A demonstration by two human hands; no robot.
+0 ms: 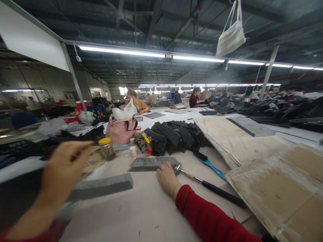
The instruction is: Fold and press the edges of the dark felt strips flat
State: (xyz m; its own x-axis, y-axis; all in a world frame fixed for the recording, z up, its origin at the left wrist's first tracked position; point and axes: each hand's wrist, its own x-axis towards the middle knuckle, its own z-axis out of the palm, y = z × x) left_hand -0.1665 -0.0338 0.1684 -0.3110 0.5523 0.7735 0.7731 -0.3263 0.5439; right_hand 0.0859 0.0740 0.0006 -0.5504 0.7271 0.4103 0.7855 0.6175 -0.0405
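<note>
My right hand rests palm down on the table, fingers laid over the front edge of a dark grey fabric strip. Just beside its fingertips lies the head of a tool with a metal shaft and a long black handle. Raised on the left and blurred by motion, my left hand has bent fingers; whether anything is between them cannot be made out. Below and right of it, a second grey strip lies on the table, its left end partly hidden by the left arm.
A pile of black pieces lies behind the strip. Left of it are a pink bag and a yellow-lidded jar. A blue-handled brush and covered boards lie right. Co-workers sit farther back.
</note>
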